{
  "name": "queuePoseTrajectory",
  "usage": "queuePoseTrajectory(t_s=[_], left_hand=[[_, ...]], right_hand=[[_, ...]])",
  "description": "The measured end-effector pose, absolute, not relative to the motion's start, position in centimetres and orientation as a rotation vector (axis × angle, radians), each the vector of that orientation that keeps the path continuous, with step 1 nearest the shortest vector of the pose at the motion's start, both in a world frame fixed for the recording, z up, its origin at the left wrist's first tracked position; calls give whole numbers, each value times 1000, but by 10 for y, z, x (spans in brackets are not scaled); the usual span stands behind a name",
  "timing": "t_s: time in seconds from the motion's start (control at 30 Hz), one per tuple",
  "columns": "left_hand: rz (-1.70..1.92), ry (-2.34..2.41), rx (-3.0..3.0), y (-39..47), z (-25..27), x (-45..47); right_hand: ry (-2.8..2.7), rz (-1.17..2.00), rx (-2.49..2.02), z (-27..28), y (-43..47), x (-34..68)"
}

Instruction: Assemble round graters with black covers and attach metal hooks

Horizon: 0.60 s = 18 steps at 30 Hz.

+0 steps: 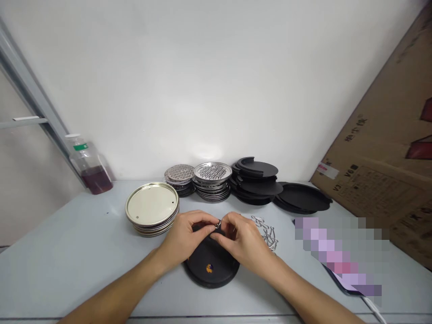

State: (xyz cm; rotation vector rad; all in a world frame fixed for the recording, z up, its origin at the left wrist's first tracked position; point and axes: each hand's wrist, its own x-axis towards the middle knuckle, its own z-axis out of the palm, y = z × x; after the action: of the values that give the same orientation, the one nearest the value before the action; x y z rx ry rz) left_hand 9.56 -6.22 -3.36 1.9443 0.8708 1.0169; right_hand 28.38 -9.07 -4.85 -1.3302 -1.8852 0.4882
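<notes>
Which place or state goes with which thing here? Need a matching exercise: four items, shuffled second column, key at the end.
Things
1. Bottle
2. Small metal piece
3. Round black disc
4. Bent wires

Places and states
A. In a loose heap, partly hidden by the right hand
B. Bears a small orange-and-dark mark
C. Partly filled with dark red liquid
D. At the fingertips, where the left hand and the right meet

Pairs
1-C
2-D
3-B
4-A
</notes>
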Motion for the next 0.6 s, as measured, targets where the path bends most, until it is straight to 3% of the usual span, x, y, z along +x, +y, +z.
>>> queuePoseTrajectory(t_s=[0.27, 0.6], left_hand=[[1094, 870, 2073, -62, -38, 96], [1160, 896, 1897, -53, -43, 94]], right_hand=[[-1855, 909, -988, -44, -92, 284], [-1721, 825, -1210, -48, -78, 295]])
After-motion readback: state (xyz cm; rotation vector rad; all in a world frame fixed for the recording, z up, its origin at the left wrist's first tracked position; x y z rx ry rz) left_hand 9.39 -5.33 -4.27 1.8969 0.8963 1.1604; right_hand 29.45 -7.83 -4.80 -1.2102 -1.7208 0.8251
